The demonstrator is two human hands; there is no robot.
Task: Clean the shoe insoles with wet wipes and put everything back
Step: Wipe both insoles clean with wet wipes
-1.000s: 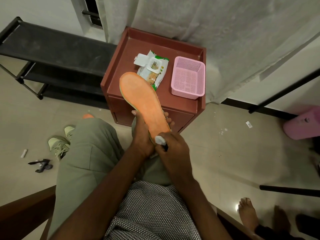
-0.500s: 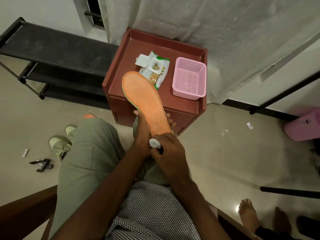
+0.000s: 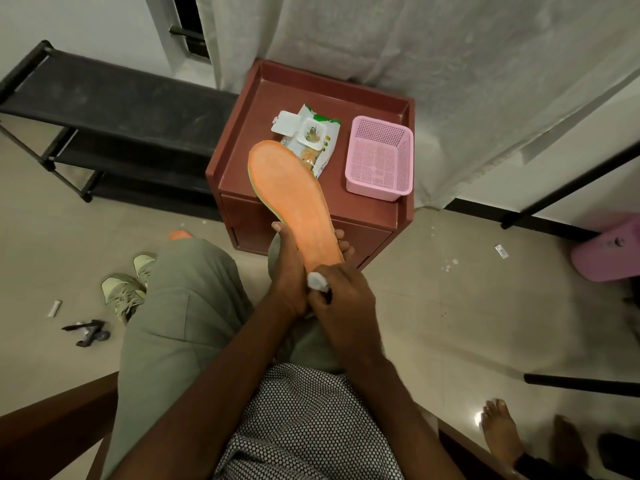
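While the person sits facing the red-brown cabinet [image 3: 311, 98], the head view shows the left hand [image 3: 289, 271] gripping the heel end of an orange insole [image 3: 294, 199], thumb on its left edge and fingertips curled round its right edge. The insole is held above the cabinet's front edge, toe end tilted up over the cabinet top, heel end toward the lap. The right hand [image 3: 346, 303] is closed round a bunched white wet wipe [image 3: 316, 281], pressing it against the insole's heel, just in front of the cabinet. On the cabinet top lies a wipes pack [image 3: 311, 140] with its lid flipped open, partly covered by the insole's toe. A pink mesh basket [image 3: 379, 157] stands on the cabinet's right side, just beside the pack. Left of the cabinet stands a black shoe rack [image 3: 104, 109]. On the floor, in front of the cabinet to its left, sits a pale green shoe [image 3: 123, 292], with another orange insole tip [image 3: 179, 234] showing beyond the knee.
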